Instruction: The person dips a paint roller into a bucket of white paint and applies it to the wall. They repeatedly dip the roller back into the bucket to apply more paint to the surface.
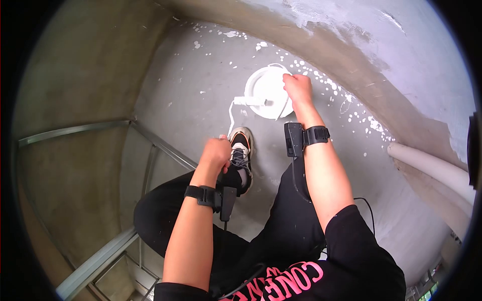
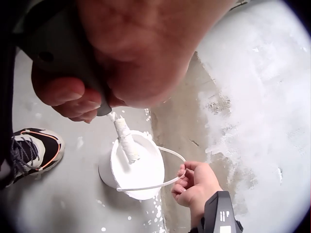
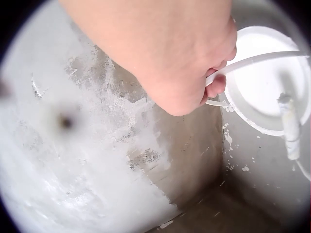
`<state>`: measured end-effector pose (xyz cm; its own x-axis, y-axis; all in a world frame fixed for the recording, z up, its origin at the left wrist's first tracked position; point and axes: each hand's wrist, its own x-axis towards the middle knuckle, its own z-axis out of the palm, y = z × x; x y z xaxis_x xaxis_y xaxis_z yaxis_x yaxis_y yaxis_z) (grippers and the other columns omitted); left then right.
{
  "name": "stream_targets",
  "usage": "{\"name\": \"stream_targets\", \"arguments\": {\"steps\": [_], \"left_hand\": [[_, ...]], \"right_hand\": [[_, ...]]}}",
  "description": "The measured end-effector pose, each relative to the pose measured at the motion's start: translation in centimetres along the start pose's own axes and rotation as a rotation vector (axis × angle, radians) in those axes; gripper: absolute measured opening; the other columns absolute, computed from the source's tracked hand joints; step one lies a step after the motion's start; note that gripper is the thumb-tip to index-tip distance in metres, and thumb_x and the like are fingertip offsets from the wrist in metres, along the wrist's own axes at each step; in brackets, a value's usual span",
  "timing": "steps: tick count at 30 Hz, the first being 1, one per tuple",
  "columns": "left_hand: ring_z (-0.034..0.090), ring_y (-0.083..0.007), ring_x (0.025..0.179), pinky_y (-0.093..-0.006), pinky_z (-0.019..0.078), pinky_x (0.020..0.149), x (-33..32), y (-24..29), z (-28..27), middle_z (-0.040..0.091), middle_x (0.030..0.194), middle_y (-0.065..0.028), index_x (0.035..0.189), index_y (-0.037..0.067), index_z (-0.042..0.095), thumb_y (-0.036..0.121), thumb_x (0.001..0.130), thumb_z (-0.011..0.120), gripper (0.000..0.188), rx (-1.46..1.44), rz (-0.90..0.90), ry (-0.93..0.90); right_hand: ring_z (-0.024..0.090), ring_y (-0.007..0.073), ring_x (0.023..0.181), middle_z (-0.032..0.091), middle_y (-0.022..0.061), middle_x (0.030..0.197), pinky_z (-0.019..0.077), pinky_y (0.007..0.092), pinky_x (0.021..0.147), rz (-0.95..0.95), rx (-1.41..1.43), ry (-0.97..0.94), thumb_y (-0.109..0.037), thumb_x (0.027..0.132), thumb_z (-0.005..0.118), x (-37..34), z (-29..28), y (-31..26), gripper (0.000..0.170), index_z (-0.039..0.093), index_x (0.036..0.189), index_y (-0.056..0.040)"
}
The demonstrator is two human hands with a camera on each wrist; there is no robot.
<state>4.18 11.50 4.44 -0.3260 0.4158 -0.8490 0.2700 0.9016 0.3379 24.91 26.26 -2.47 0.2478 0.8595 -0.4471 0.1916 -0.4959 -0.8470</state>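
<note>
A white bucket (image 1: pixel 261 80) of white paint stands on the floor. A paint roller (image 1: pixel 248 101), coated white, lies over its rim on a bent wire frame. My left hand (image 1: pixel 217 152) grips the roller's dark handle (image 2: pixel 73 53), seen close in the left wrist view. My right hand (image 1: pixel 299 89) holds the bucket's thin white bail (image 2: pixel 146 188), fingers curled round it, beside the bucket; in the right wrist view the bail (image 3: pixel 267 57) runs from the fingers across the bucket's top.
White paint spots mark the grey floor (image 1: pixel 201 65) along the wall (image 1: pixel 361 60). A shoe (image 1: pixel 241 150) stands just below the bucket. Metal framing (image 1: pixel 75 131) is at the left, and a pale pipe (image 1: pixel 432 168) runs along the right wall.
</note>
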Motion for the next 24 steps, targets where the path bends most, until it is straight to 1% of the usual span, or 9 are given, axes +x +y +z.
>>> {"name": "stream_targets", "arguments": {"steps": [4,9,12,14,16,20,22,23,24], "left_hand": [[0.042,-0.0147,0.042,-0.0319,0.0385,0.038,-2.7,-0.6,0.6,0.046,0.061,-0.0042,0.082,0.001,0.051,0.035,0.103,0.032,0.044,-0.062,-0.070,-0.050],[0.043,-0.0138,0.043,-0.0311,0.0390,0.039,-4.7,-1.2,0.6,0.047,0.063,-0.0034,0.082,0.001,0.051,0.035,0.103,0.033,0.044,-0.109,-0.065,-0.067],[0.045,-0.0131,0.045,-0.0305,0.0396,0.039,-5.4,-1.0,0.0,0.048,0.064,-0.0035,0.087,-0.001,0.053,0.036,0.103,0.036,0.044,-0.244,0.005,-0.032],[0.046,-0.0127,0.045,-0.0296,0.0396,0.039,-5.1,-0.8,-0.3,0.050,0.068,-0.0049,0.093,-0.004,0.055,0.035,0.102,0.041,0.043,-0.322,0.228,0.081],[0.053,-0.0145,0.048,-0.0296,0.0432,0.040,-3.7,-0.4,-0.3,0.053,0.074,-0.0075,0.098,-0.007,0.055,0.030,0.100,0.047,0.038,-0.285,0.299,0.120],[0.067,-0.0211,0.061,-0.0340,0.0519,0.048,-1.3,2.2,0.5,0.060,0.082,-0.0162,0.103,-0.007,0.053,0.022,0.093,0.058,0.031,-0.060,0.410,0.285],[0.067,-0.0386,0.088,-0.0453,0.0550,0.077,0.3,3.5,1.1,0.066,0.093,-0.0249,0.106,-0.006,0.051,0.018,0.090,0.060,0.030,0.364,0.384,0.411],[0.061,-0.0454,0.100,-0.0490,0.0494,0.088,-0.1,4.1,1.6,0.065,0.101,-0.0276,0.109,-0.005,0.051,0.016,0.090,0.059,0.029,0.446,0.403,0.441],[0.061,-0.0454,0.100,-0.0490,0.0494,0.088,0.3,4.1,1.8,0.065,0.101,-0.0276,0.109,-0.005,0.051,0.016,0.090,0.059,0.029,0.447,0.406,0.437]], "right_hand": [[0.060,0.0181,0.065,0.065,0.0113,0.069,0.0446,0.0327,0.061,-0.034,-0.050,0.024,-0.018,0.079,0.062,-0.1,0.5,-0.4,0.025,0.066,0.078,0.0063],[0.061,0.0184,0.065,0.065,0.0115,0.070,0.0453,0.0320,0.062,-0.043,-0.069,0.022,-0.020,0.078,0.062,-0.7,0.5,-0.6,0.026,0.067,0.078,0.0061],[0.061,0.0180,0.065,0.065,0.0106,0.069,0.0452,0.0316,0.062,-0.024,-0.099,0.051,-0.020,0.078,0.063,-0.5,0.1,-0.2,0.026,0.067,0.079,0.0056],[0.068,0.0312,0.072,0.069,0.0184,0.074,0.0506,0.0380,0.068,-0.019,-0.140,0.047,-0.025,0.077,0.059,-0.4,-0.1,0.1,0.030,0.070,0.080,0.0028],[0.068,0.0312,0.072,0.069,0.0187,0.075,0.0507,0.0378,0.068,-0.027,-0.130,0.045,-0.026,0.077,0.059,-0.1,-0.2,0.4,0.031,0.070,0.080,0.0026],[0.068,0.0310,0.071,0.069,0.0189,0.074,0.0510,0.0376,0.067,-0.061,-0.112,0.065,-0.027,0.077,0.060,0.5,0.0,1.1,0.031,0.070,0.079,0.0021],[0.068,0.0310,0.071,0.069,0.0185,0.073,0.0512,0.0376,0.067,-0.059,-0.106,0.052,-0.027,0.077,0.060,0.3,0.1,1.1,0.031,0.070,0.079,0.0021],[0.068,0.0310,0.071,0.069,0.0182,0.073,0.0513,0.0377,0.067,-0.059,-0.102,0.037,-0.027,0.077,0.060,0.2,0.1,1.0,0.031,0.070,0.079,0.0021],[0.068,0.0310,0.071,0.069,0.0182,0.073,0.0513,0.0377,0.067,-0.057,-0.103,0.042,-0.027,0.077,0.060,0.0,0.2,0.9,0.031,0.070,0.079,0.0021]]}}
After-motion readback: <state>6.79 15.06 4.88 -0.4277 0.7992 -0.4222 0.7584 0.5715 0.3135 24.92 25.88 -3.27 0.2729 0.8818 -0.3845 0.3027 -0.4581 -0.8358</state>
